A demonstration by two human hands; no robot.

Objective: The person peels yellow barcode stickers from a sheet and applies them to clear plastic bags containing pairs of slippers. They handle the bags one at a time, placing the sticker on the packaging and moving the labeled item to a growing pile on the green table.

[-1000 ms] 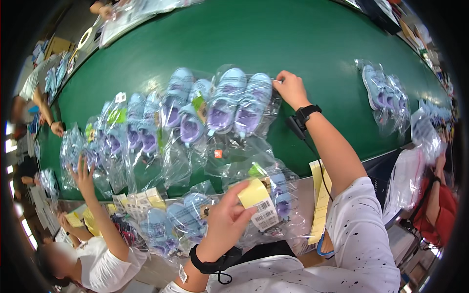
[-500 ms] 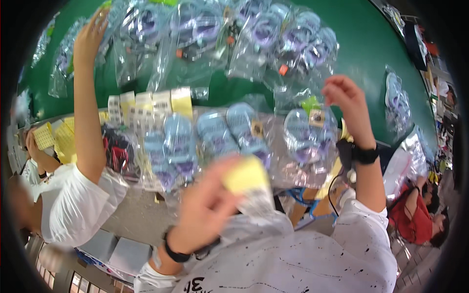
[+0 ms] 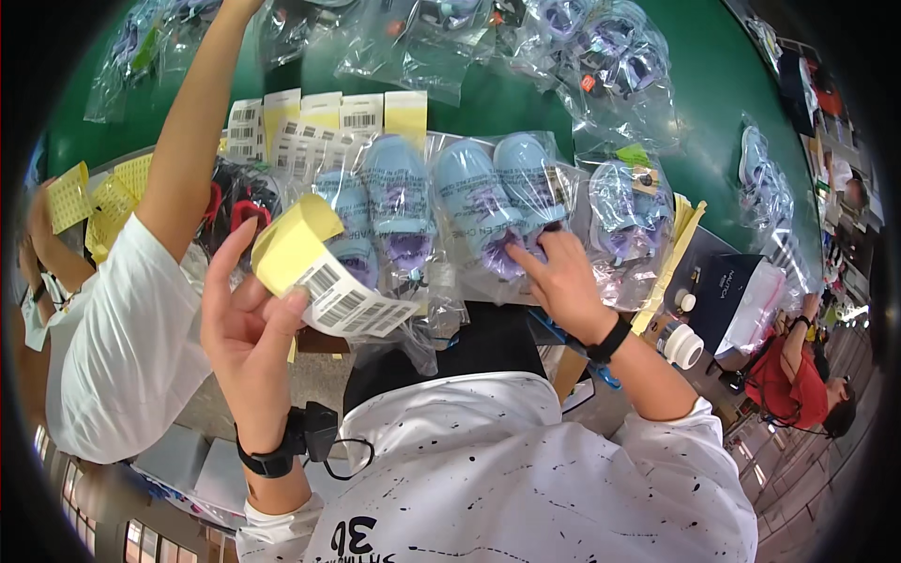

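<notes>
My left hand point(image 3: 251, 328) pinches a curling strip of barcode labels point(image 3: 349, 305) on yellow backing paper between thumb and fingers. My right hand point(image 3: 571, 286) rests on a clear plastic bag holding a pair of light-blue sandals point(image 3: 469, 192) with purple insides. Its index finger is stretched out onto the bag near the purple openings; the other fingers are partly bent, and no object shows in its grasp. Left of that pair lies another bagged pair of blue sandals point(image 3: 399, 178). To the right sits a third bagged pair point(image 3: 615, 202) with a green tag and a brown-and-black label.
More bagged sandals point(image 3: 619, 47) lie across the green table point(image 3: 723, 84). Label sheets point(image 3: 359, 114) stand behind the near row. A co-worker's arm point(image 3: 192, 150) reaches across at left. White bottles point(image 3: 680, 345) and a dark box point(image 3: 727, 291) are at right.
My right hand has come down and left from above the right-hand bag onto the middle pair. My left hand has moved left and up with the label strip. The co-worker's arm reaches farther forward.
</notes>
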